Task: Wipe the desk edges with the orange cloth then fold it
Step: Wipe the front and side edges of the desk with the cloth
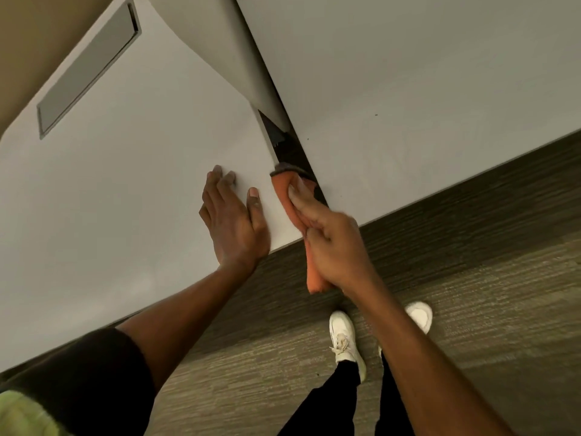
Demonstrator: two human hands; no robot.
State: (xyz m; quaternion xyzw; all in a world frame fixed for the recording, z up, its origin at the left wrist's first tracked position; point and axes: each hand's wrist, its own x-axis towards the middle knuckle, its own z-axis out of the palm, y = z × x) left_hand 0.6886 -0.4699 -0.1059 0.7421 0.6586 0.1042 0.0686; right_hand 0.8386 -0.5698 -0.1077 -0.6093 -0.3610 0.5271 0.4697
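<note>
A white desk [132, 184] fills the left of the view; its right side edge runs along a dark narrow gap. My right hand [330, 243] grips the orange cloth [283, 188] and presses it against that side edge near the front corner. One end of the cloth hangs below my wrist, over the floor. The cloth's far tip looks grey and sits in the gap. My left hand [234, 221] lies flat on the desk top, fingers spread, just left of the cloth and holding nothing.
A second white desk [408, 89] stands to the right, across the gap [294, 152]. A white divider panel [220, 42] rises between the desks. A grey cable hatch [88, 67] is set in the left desk. Brown carpet [471, 294] and my white shoes [345, 338] lie below.
</note>
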